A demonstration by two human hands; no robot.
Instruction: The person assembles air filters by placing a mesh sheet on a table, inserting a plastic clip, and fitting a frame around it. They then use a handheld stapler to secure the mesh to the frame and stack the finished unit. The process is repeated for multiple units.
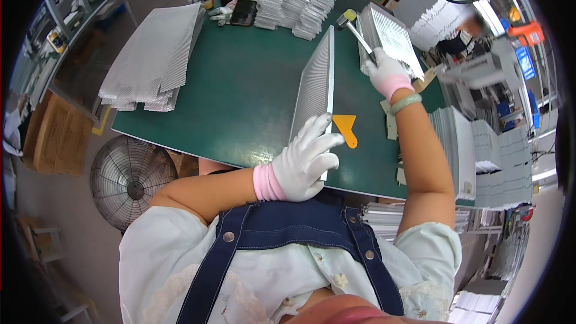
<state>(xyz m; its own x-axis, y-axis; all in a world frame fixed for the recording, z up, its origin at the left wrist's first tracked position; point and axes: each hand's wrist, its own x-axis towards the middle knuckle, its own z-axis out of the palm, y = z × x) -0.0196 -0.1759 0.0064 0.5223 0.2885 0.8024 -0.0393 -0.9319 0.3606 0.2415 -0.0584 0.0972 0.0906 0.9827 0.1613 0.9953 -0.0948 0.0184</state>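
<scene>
My left hand (305,159), in a white glove with a pink cuff, grips the near end of a thin framed mesh panel (315,78). The panel stands on its long edge on the green table, its pale frame strip facing up and right. My right hand (387,73), gloved the same way, is closed round the handle of a mallet (360,37) with a yellowish head. That head is raised near the far end of the panel, apart from it. Just right of the panel lies an orange scraper (346,129).
Stacks of mesh sheets lie at the table's left (159,48) and back (297,0). A phone (243,12) and bottles sit at the far edge. Beside my right hand is a pile of pale panels (393,36). A floor fan (135,187) stands left; other people work beyond.
</scene>
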